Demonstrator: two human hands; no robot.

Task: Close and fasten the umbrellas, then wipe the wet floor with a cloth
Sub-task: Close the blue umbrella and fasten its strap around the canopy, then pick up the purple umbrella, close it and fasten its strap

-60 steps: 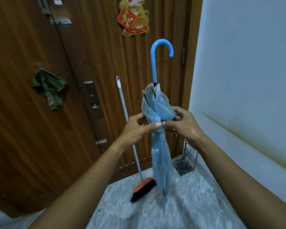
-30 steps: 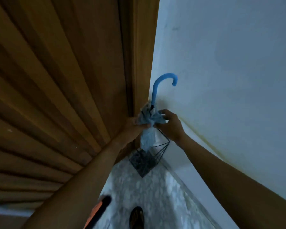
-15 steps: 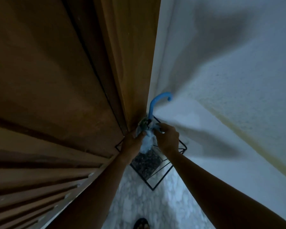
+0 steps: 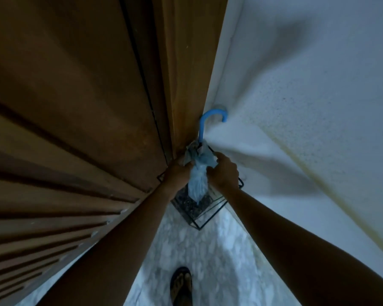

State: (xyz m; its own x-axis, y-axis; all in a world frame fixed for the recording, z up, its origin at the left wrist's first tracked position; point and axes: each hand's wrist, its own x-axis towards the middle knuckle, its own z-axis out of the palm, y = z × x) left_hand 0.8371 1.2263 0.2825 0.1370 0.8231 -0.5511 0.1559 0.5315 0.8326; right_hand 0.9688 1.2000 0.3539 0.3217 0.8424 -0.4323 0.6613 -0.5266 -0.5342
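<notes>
Blue crook-handle umbrella (image 4: pixel 198 177), furled: tip hanging inside black wire stand (image 4: pixel 190 209). Left hand (image 4: pixel 177 171), right hand (image 4: pixel 224 173) gripping canopy, fingers (image 4: pixel 216 157) curling round fabric.

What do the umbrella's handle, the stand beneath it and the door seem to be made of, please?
Handle: probably plastic, smooth, evenly bright blue.
Stand: thin black wire frame, likely painted metal.
Door: brown wood or veneer, with visible grain and ribbed grooves.
</notes>
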